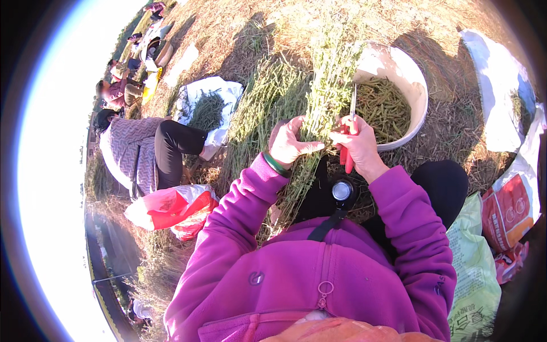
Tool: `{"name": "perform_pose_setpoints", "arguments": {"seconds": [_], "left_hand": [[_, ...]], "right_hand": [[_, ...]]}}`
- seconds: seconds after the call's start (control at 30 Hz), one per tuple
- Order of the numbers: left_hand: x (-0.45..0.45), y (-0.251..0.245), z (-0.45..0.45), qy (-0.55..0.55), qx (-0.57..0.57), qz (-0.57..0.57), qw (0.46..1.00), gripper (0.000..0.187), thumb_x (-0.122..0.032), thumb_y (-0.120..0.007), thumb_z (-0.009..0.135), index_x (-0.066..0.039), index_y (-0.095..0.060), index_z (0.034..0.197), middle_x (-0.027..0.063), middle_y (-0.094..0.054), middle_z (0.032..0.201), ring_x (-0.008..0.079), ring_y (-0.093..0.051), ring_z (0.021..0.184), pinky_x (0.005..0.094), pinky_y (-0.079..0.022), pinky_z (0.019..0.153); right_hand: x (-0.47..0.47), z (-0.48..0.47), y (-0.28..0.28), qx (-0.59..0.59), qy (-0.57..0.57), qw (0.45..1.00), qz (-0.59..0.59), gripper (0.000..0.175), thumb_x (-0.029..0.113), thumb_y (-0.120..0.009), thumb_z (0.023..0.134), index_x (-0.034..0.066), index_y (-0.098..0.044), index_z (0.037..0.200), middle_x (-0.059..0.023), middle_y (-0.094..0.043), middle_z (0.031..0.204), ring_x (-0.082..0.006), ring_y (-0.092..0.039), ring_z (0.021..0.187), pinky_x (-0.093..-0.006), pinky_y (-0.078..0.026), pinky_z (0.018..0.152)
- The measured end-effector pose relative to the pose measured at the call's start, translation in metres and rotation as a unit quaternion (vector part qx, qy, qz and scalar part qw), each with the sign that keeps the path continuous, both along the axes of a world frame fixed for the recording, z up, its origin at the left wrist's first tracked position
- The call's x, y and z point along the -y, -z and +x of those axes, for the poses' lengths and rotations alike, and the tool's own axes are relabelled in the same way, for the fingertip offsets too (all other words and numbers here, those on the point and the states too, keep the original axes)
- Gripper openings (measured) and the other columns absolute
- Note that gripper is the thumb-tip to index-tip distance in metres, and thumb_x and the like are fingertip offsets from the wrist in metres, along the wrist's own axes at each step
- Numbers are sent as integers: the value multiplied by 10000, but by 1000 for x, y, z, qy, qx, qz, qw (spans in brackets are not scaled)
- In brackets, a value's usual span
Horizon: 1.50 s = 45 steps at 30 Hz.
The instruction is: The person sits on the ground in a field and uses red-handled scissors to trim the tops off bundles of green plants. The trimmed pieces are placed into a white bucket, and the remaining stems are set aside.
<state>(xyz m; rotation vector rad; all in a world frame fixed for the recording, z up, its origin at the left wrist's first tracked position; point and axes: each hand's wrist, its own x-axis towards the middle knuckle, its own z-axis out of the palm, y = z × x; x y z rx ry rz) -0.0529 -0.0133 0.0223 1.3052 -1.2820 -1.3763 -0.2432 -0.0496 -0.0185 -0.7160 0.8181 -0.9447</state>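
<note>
My left hand (pixel 295 143), with a green bangle (pixel 277 165) at the wrist, is at the left side of an upright bunch of leafy green stalks (pixel 327 85), its thumb and fingers around the stems. In my right hand (pixel 361 143) is a pair of red-handled scissors or snips (pixel 349 128), blades pointing away from me beside the stalks. The fingertips of that hand touch the stalks' right edge. Just beyond it stands a white bucket (pixel 416 85) partly filled with cut green-brown pods or sprigs (pixel 384 109).
A pile of cut stalks (pixel 265 102) lies left of the bunch. A seated person (pixel 132 149) is at the left by a white sack (pixel 233 92) holding greens. Red-and-white bags (pixel 179 209), a green sack (pixel 472 256) and white sacks (pixel 491 85) lie around. Several people sit farther off.
</note>
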Motion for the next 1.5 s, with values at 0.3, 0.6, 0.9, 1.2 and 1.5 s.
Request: {"name": "perform_pose_setpoints", "arguments": {"seconds": [0.3,0.6,0.9,1.2,1.5], "left_hand": [[-4,2,-2,44,-88,71,993,686,-25,-844,744,35,-495,1332,92,-647,1215,139,-618,1053,318,-503,950],[15,7,7,-68,-19,-9,997,628,111,-743,777,37,-460,1332,141,-676,1099,219,-705,887,348,-581,835],[36,-15,4,-131,117,-53,983,763,-64,-907,630,127,-503,1249,130,-675,1057,170,-640,910,308,-497,905],[55,-3,-9,-63,84,-47,993,654,0,-884,669,43,-559,1235,89,-684,1081,152,-647,929,308,-533,874],[54,-12,-9,-71,431,-161,885,682,-273,-872,634,82,-513,1092,274,-641,909,387,-668,857,415,-526,758]], "right_hand": [[2,-7,-3,11,23,999,-26,221,-70,-684,802,18,-574,972,-66,-622,847,-132,-605,631,-266,-514,580],[13,-24,3,-50,92,994,-22,244,-46,-671,836,0,-545,1040,-98,-653,880,-149,-653,712,-253,-534,621],[-4,-47,-14,-218,-155,963,-18,343,294,-714,882,-15,-658,1020,-67,-683,825,-131,-669,662,-259,-522,587],[4,-46,-19,-216,-132,967,-15,310,286,-695,907,-16,-692,978,-68,-653,662,-102,-582,479,-245,-458,432],[11,-49,-11,-136,9,991,10,257,244,-695,904,14,-656,1013,-56,-650,773,-96,-568,553,-235,-446,509]]}}
